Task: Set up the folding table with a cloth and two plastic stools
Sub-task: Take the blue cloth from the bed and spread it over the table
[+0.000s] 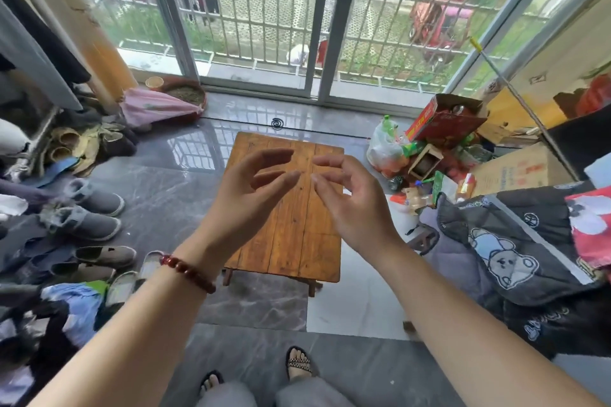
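Your left forearm and right forearm rise from the bottom corners of the frame and meet near the middle. Your sandalled feet stand at the bottom edge, on the grey marbled floor.

Barred sliding glass doors fill the top of the frame. At centre, the wooden folding counter stands unfolded on the floor, its plank top showing and its long side running away from you towards the doors.

At the right of the frame lies a dark quilt printed with bears. Above it sits a flat cardboard box, with a red carton and loose packets beside it. Grey shoes and slippers crowd the left edge.

Your left grip and right grip are raised over the counter, palms turned towards each other. The fingers of both are loosely curled and hold nothing. The fingertips of the two come near each other but stay apart. Neither grip touches the wood.

A string of red beads circles your left wrist. A dark spiral coil lies on the floor just beyond the counter's far end.
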The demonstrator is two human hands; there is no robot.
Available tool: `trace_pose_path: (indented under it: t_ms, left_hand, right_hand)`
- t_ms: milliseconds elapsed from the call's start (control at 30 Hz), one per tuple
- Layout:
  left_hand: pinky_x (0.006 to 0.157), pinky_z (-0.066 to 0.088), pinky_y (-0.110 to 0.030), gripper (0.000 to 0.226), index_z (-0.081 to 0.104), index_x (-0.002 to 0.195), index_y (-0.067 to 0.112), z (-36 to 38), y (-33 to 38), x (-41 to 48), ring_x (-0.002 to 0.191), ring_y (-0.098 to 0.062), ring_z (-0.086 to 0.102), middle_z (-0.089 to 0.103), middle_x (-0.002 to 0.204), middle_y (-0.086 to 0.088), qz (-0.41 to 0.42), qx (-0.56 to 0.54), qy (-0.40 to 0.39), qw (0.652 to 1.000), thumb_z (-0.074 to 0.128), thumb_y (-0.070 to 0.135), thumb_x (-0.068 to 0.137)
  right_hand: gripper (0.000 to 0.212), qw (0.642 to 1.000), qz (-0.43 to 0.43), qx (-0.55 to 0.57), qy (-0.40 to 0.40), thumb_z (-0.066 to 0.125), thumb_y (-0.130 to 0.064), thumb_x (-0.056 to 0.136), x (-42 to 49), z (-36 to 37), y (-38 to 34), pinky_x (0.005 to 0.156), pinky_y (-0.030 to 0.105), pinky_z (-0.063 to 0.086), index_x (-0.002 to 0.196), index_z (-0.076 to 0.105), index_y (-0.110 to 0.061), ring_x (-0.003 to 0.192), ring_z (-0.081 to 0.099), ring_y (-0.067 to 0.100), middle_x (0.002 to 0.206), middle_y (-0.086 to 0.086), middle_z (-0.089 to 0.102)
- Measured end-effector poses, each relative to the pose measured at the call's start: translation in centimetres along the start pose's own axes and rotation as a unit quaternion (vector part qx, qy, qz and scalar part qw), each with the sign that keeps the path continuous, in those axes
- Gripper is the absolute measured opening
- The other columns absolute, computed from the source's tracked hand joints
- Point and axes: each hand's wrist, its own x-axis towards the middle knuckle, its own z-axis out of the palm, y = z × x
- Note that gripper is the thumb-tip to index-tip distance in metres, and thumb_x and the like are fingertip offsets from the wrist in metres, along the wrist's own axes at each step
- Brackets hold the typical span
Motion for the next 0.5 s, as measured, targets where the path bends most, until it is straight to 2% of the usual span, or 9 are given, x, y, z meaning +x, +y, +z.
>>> trace_pose_path:
  t_ms: [167,300,367,500]
  left_hand:
    - [0.077,0.049,-0.010,0.042,0.060,0.110,0.031,1.0,-0.3,-0.3,0.107,-0.006,0.061,0.063,0.118,0.009,-0.002,-0.007,0.039,0.999,0.063,0.044,0.071]
    - [0.073,0.048,-0.008,0.035,0.060,0.114,0.024,0.6,-0.7,-1.2,0.106,-0.005,0.061,0.063,0.118,0.007,-0.013,-0.012,0.085,0.996,0.063,0.033,0.081]
    - [0.075,0.048,-0.008,0.034,0.059,0.117,0.022,-0.1,-0.9,-1.8,0.107,-0.003,0.060,0.063,0.119,0.008,-0.019,-0.008,0.100,0.995,0.062,0.029,0.084]
    - [0.081,0.048,-0.009,0.041,0.058,0.118,0.024,-2.3,-1.3,-3.6,0.107,-0.002,0.060,0.063,0.118,0.011,-0.026,-0.004,0.153,0.988,0.062,0.038,0.079]
  right_hand:
    - [0.017,0.999,-0.016,0.004,-0.035,0.061,-0.020,0.091,1.1,-0.4,0.5,0.067,0.001,0.043,0.108,0.060,-0.022,0.094,0.058,-0.009,0.112,-0.008,0.062]
    - [0.015,0.998,-0.024,0.010,-0.055,0.060,-0.024,0.090,1.9,0.3,0.8,0.067,0.001,0.043,0.105,0.060,-0.028,0.091,0.055,-0.018,0.105,-0.023,0.058]
    - [0.015,0.997,-0.025,0.018,-0.074,0.061,-0.024,0.090,2.1,1.1,0.9,0.070,0.004,0.046,0.105,0.062,-0.025,0.093,0.058,-0.012,0.104,-0.023,0.059]
    - [0.015,0.992,-0.022,0.031,-0.117,0.061,-0.023,0.090,2.0,3.7,0.7,0.079,0.019,0.053,0.104,0.064,-0.025,0.095,0.061,-0.001,0.106,-0.016,0.063]
